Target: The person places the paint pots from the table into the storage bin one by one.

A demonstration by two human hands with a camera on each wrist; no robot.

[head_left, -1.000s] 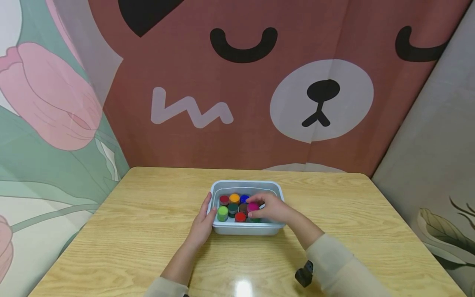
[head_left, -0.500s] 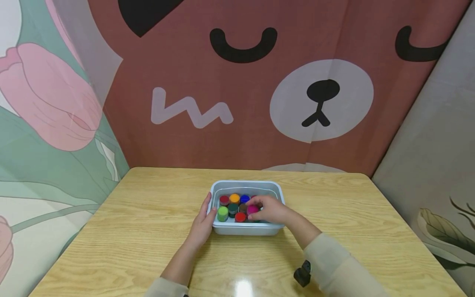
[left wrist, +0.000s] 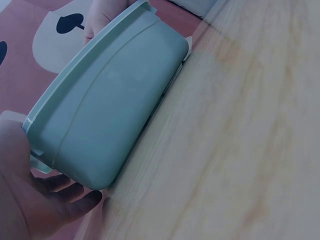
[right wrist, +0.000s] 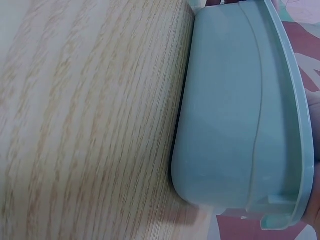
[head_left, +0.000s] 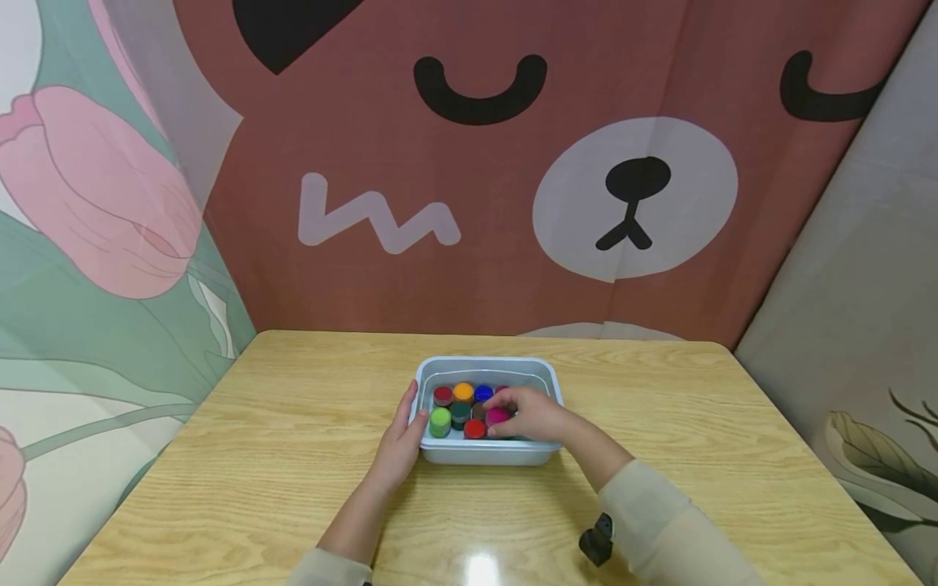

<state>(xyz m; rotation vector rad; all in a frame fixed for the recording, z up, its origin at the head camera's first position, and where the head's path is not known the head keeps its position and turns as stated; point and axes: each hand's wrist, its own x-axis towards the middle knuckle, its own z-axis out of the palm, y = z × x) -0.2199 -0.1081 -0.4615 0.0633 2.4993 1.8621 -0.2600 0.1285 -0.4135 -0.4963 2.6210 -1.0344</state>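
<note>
A pale blue plastic tub [head_left: 491, 456] stands on the table, holding several small round pots with coloured lids. My left hand [head_left: 400, 446] holds the tub's left end, thumb at the rim and fingers along the outer wall; the left wrist view shows these fingers [left wrist: 75, 202] close under the corner. Inside the tub, my right hand [head_left: 538, 413] pinches a magenta-lidded pot [head_left: 497, 416] between thumb and fingers. Beside it are a red pot [head_left: 475, 428] and a dark green pot [head_left: 461, 413]. In the right wrist view, the tub's wall [right wrist: 225, 110] hides most of the right hand.
Other pots in the tub include a light green pot [head_left: 440, 422], an orange pot [head_left: 463, 392], a blue pot [head_left: 484, 392] and a dark red pot [head_left: 443, 395]. The wooden table [head_left: 293, 456] meets a bear-print curtain [head_left: 498, 187] at its back edge.
My right hand and the magenta pot have shifted slightly toward the tub's near wall, covering a green lid seen earlier there. A red lid behind shows now. The left hand stays put.
</note>
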